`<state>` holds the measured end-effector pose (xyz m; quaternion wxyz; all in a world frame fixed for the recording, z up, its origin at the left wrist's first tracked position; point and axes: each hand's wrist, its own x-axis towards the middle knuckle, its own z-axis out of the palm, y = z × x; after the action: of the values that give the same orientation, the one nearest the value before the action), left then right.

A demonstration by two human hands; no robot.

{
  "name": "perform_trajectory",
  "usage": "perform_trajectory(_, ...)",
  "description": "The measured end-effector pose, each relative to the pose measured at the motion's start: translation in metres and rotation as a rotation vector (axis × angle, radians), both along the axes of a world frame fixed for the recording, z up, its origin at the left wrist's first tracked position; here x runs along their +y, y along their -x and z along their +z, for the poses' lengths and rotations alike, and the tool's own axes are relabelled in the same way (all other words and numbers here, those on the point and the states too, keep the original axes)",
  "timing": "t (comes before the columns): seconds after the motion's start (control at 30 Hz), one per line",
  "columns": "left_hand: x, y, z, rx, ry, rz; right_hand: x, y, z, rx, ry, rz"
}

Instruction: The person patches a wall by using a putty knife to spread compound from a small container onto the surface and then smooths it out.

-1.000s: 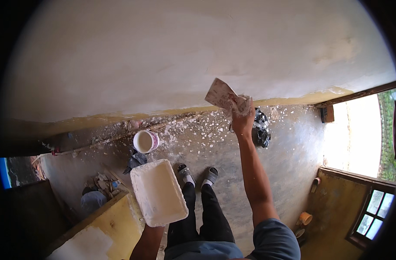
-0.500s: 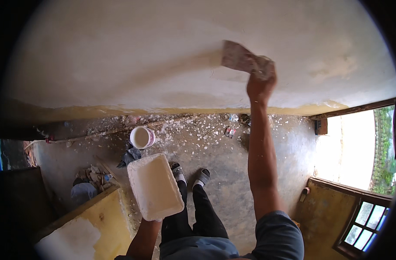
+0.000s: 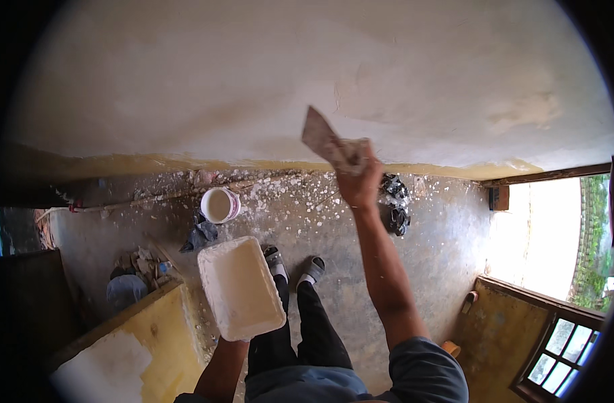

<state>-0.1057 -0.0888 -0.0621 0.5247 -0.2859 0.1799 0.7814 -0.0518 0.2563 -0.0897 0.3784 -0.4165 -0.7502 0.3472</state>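
My right hand (image 3: 360, 173) grips a putty-smeared scraper with a broad, flat blade (image 3: 322, 136), its tip pointing up and to the left. The blade is in front of the lower part of a whitish plastered wall (image 3: 213, 87); whether it touches the wall I cannot tell. Held at my left side is a white rectangular tub (image 3: 242, 289) coated with pale putty inside. My left hand (image 3: 234, 341) supports it from the near end, its fingers mostly hidden beneath the tub.
On the floor stands a white bucket (image 3: 220, 205) of pale material, beside a dark plastic bag (image 3: 199, 234). Black plastic (image 3: 395, 208) lies right of my forearm. White flakes litter the wall's foot. A low yellow partition (image 3: 156, 322) and rubble are left; a bright doorway (image 3: 542, 235) is right.
My right hand has moved down and to the left with the scraper, from higher on the wall. The tub in my left hand has hardly moved.
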Motion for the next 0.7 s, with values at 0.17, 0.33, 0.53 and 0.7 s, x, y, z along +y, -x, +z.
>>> perform_trajectory(0.17,-0.050,-0.004,-0.048,0.265,0.123,-0.093,-0.026,0.088,-0.008,-0.075,-0.151,0.081)
perform_trajectory(0.33,-0.058,-0.007,-0.054,0.138,0.073,0.029,0.005,0.066,-0.009,-0.072,-0.258,-0.061)
perform_trajectory(0.53,-0.057,-0.015,-0.058,0.111,0.045,-0.006,0.072,-0.028,0.003,-0.074,-0.487,-0.254)
perform_trajectory(0.7,-0.058,-0.018,-0.057,0.110,0.035,-0.035,0.100,-0.097,0.020,0.116,-0.185,-0.691)
